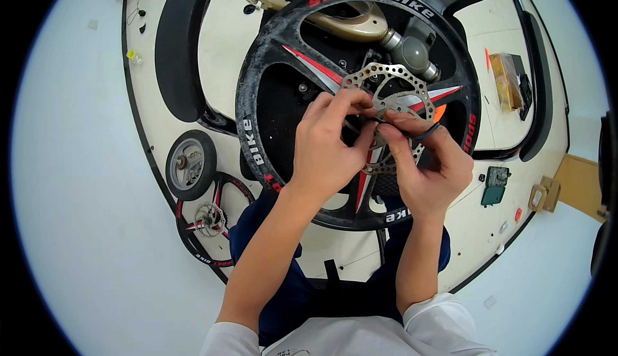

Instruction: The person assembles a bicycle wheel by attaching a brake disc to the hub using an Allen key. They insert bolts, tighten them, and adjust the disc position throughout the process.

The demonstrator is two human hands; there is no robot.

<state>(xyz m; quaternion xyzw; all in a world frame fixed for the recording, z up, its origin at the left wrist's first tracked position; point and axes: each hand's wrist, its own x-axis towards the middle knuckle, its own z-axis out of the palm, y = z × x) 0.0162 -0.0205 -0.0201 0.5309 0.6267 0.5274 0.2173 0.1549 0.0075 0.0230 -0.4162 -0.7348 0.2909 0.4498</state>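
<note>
The brake disc (pixel 394 95) on the black wheel (pixel 270 66) is pinched at its hub by the left hand (pixel 331 147) and right hand (pixel 428 166), and is best kept flat and centred.

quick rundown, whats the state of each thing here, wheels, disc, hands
big black wheel: lying flat on the table, hub side up
brake disc: on the hub, partly covered by fingers
left hand: fingertips pinched at the disc centre
right hand: pinching a thin dark tool at the hub
second spoked wheel: lying flat at the table edge, untouched
small grey wheel: lying flat, untouched
green pad: lying on the table, untouched
</note>
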